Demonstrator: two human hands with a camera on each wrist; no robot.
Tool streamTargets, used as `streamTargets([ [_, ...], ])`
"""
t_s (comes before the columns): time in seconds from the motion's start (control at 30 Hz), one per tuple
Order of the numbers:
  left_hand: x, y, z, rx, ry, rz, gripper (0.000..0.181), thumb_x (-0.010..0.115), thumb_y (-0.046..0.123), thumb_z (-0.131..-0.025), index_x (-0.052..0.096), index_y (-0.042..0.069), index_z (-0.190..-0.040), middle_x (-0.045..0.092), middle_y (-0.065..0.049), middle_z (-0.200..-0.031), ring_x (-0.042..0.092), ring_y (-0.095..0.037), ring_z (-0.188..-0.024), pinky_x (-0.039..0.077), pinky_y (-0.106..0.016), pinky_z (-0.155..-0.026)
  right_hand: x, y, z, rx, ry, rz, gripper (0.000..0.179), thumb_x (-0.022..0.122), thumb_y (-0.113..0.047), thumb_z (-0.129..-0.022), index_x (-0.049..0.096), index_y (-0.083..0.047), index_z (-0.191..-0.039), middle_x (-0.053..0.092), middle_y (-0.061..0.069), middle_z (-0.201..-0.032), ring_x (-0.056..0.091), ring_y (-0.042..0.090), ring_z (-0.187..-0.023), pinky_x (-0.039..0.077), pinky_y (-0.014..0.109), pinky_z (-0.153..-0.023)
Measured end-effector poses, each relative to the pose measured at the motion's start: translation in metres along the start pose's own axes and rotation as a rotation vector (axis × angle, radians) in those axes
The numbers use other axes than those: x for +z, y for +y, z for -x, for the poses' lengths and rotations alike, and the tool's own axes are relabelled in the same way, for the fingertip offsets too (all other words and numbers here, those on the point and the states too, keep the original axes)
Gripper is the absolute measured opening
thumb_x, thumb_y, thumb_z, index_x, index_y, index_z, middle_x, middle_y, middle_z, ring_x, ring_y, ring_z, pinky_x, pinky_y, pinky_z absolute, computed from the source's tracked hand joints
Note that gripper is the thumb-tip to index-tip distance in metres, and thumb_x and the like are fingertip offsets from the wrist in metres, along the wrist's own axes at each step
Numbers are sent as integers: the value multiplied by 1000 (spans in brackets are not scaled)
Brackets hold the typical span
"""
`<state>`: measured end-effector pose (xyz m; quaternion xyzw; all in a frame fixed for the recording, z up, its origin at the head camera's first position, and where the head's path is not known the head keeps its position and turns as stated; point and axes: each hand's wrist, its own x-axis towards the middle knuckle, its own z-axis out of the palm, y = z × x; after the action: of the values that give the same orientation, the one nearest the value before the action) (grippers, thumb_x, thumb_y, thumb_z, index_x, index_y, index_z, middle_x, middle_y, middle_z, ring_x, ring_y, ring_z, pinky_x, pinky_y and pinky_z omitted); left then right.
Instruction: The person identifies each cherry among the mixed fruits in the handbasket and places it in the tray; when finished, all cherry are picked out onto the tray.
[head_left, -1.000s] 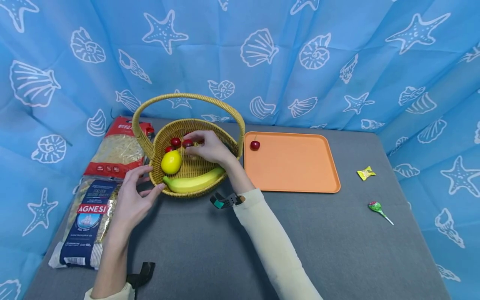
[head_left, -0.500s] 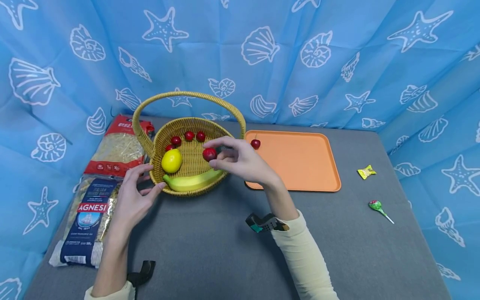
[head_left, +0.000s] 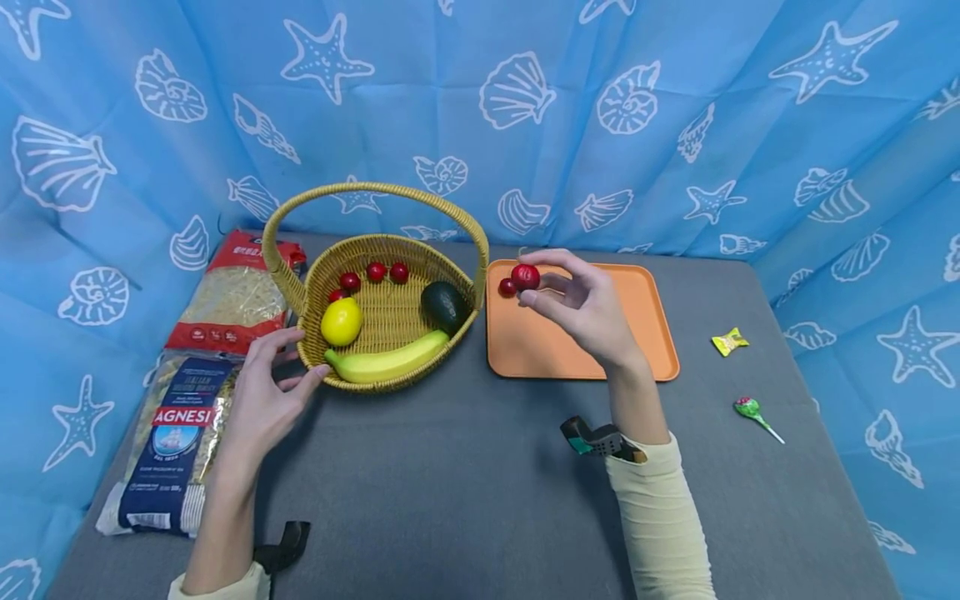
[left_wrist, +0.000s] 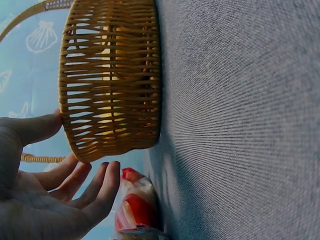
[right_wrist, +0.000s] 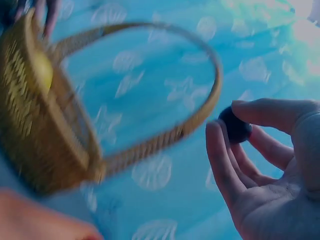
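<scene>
My left hand [head_left: 272,400] holds the near left rim of a wicker basket [head_left: 390,310]; in the left wrist view its thumb and forefinger lie at the edge of the weave [left_wrist: 115,85]. Inside are a yellow lemon [head_left: 341,322], a banana [head_left: 386,361], a dark avocado [head_left: 444,307] and several red cherries [head_left: 376,272]. Over the orange tray [head_left: 592,287], my right hand [head_left: 592,315] pinches another cherry [head_left: 526,277] between thumb and fingers; it looks dark in the right wrist view. One cherry [head_left: 507,287] lies on the tray's left part, just beside the held one.
Left of the basket lie a red-topped food packet [head_left: 232,292] and a blue Agnesi pasta bag [head_left: 168,446]. A yellow wrapped candy [head_left: 729,342] and a green lollipop [head_left: 757,417] rest at the right. The basket's tall handle [head_left: 375,190] arches up, with a blue curtain [head_left: 450,108] behind.
My right hand has moved right, out of the basket and over the tray, carrying a cherry. The avocado it covered now shows. My left hand has stayed at the rim.
</scene>
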<state>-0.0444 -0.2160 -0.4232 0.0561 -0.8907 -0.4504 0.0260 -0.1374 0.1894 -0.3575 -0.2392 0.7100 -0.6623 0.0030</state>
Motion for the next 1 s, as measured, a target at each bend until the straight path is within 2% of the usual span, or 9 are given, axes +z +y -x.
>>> streamTargets([
  [0.13,0,0,0,2,2,0,66,78,22,-102,50,5,-158,45,-25,-159,55,-48,-139,60,-60,-104,-16,27,-6,91,110,159,39,76,1,-98,68,3,-136,67,14,-134,75,17,-100,67,20,-88],
  [0.27,-1,-1,1,1,2,-2,65,78,23,-102,50,5,-158,45,-25,-158,55,-48,-139,60,-61,-103,-30,64,-11,189,151,333,37,77,-4,-99,69,0,-136,66,19,-141,78,31,-105,64,12,-87],
  [0.37,0,-1,0,1,0,-1,65,77,24,-102,50,5,-158,45,-25,-159,55,-48,-139,60,-62,-104,-38,89,-14,270,148,447,36,76,-5,-100,70,-1,-136,66,20,-143,78,41,-111,66,22,-90],
  [0.47,0,-1,0,1,-3,-1,65,77,24,-102,49,6,-158,45,-24,-158,55,-48,-139,60,-61,-104,-43,107,-17,332,132,524,35,74,-4,-101,69,0,-136,69,22,-139,77,43,-115,68,41,-98],
  [0.57,-1,-1,0,2,-3,2,65,78,23,-102,50,6,-158,46,-24,-158,55,-48,-139,60,-60,-103,-47,119,-20,358,116,565,34,73,-3,-101,69,2,-135,70,25,-135,75,41,-116,65,53,-103],
  [0.8,-1,-1,0,2,-4,5,65,78,23,-102,50,6,-158,46,-24,-158,55,-49,-139,60,-60,-103,-51,130,-26,373,81,603,36,73,-5,-102,68,1,-137,70,25,-135,71,42,-120,64,55,-103],
  [1.0,-1,-1,0,0,-5,5,65,78,22,-102,50,5,-158,45,-24,-159,55,-48,-139,60,-60,-104,-52,130,-28,376,56,600,40,73,-6,-102,65,1,-140,69,25,-139,68,43,-124,59,57,-112],
])
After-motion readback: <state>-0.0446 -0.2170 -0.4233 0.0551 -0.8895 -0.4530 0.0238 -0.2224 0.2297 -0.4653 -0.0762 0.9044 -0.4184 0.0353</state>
